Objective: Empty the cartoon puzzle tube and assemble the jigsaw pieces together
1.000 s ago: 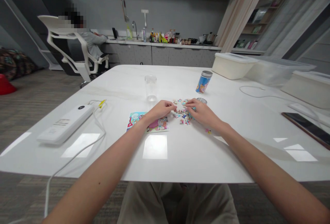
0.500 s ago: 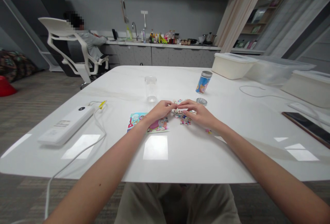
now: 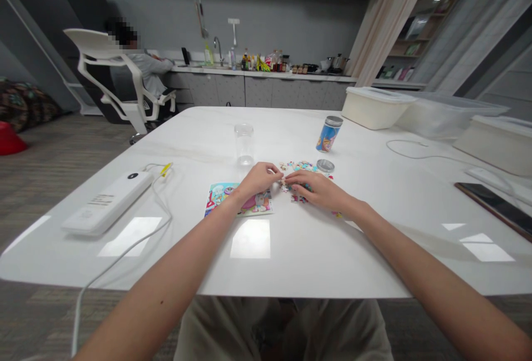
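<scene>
Colourful jigsaw pieces (image 3: 305, 167) lie in a loose patch on the white table, partly hidden beneath my right hand (image 3: 320, 189). That hand stretches its fingers over the pieces, thumb apart, fingertips close to my left hand. At the patch's left edge, my left hand (image 3: 261, 178) has its thumb and forefinger pinched together; whatever is between them is too small to make out. Under my left wrist lies a printed picture sheet (image 3: 220, 192) with cartoon figures, partly covered. A round metal lid (image 3: 325, 165) rests just behind the pieces.
Behind my hands stand a clear jar (image 3: 244, 145) and a blue printed can (image 3: 330, 135). A white power strip (image 3: 110, 200) with a cable lies left. At right are a phone (image 3: 499, 206), a thin cable and storage boxes (image 3: 376, 107). Another person sits on an office chair (image 3: 100, 50) far left.
My right hand has come down and nearer to me over the pieces, uncovering more of them at the back. My left hand stays almost in place, still pinched.
</scene>
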### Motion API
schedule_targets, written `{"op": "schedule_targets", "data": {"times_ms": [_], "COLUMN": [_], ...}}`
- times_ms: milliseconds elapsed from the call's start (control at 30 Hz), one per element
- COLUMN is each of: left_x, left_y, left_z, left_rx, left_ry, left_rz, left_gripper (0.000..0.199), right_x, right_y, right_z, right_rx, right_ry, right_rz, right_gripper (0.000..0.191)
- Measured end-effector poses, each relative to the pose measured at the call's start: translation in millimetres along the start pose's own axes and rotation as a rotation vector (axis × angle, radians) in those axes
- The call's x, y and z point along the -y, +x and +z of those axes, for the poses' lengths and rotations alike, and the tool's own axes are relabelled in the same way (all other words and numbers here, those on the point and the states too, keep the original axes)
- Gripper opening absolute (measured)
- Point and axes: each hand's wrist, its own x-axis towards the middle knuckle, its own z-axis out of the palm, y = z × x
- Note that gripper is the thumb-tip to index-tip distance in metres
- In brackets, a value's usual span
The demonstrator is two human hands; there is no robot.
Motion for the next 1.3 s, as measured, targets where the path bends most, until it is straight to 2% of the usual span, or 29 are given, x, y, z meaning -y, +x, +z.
{"op": "schedule_targets", "data": {"times_ms": [200, 500, 700, 1067, 1200, 1300], "left_x": [-1, -3, -3, 1, 1, 1], "left_y": [-1, -2, -2, 0, 0, 0], "left_z": [0.2, 2.0, 1.6, 1.2, 1.2, 1.2], "left_rx": [0.021, 0.011, 0.005, 0.004, -0.001, -0.005], "left_ry": [-0.037, -0.037, 0.0, 0.032, 0.029, 0.037], "left_rz": [-0.014, -0.021, -0.003, 0.028, 0.027, 0.038], "left_gripper": [0.01, 0.012, 0.012, 0.015, 0.016, 0.017], "right_x": [-5, 2, 0, 0, -2, -2], "right_y": [0, 1, 2, 2, 1, 0], "right_z": [6, 3, 4, 9, 11, 11], "right_rx": [0.026, 0.036, 0.056, 0.07, 0.051, 0.005], "right_ry": [-0.047, -0.04, -0.064, -0.078, -0.079, -0.076], "right_rz": [-0.054, -0.053, -0.079, -0.087, -0.088, -0.027], "right_gripper": [0.029, 0.022, 0.029, 0.027, 0.032, 0.034]}}
